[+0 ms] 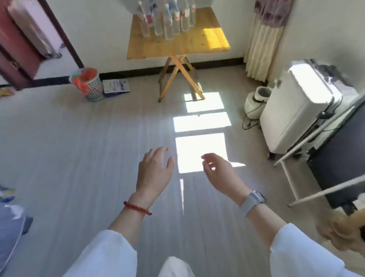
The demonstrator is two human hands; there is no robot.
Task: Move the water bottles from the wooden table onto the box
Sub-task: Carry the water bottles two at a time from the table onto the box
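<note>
Several clear water bottles (pixel 168 18) with red or blue caps stand upright in a cluster on the far part of a wooden folding table (pixel 183 45) against the back wall. My left hand (pixel 154 171), with a red bead bracelet at the wrist, hovers over the floor well short of the table, fingers apart and holding nothing. My right hand (pixel 218 173), with a grey watch at the wrist, is beside it, also empty with curled, spread fingers. No box is in view that I can identify.
A white suitcase (pixel 295 111) stands at the right beside a dark cabinet (pixel 349 150) and a white rail. A small white appliance (pixel 256 102) sits near the curtain. A patterned bin (pixel 88 84) stands left of the table by an open doorway.
</note>
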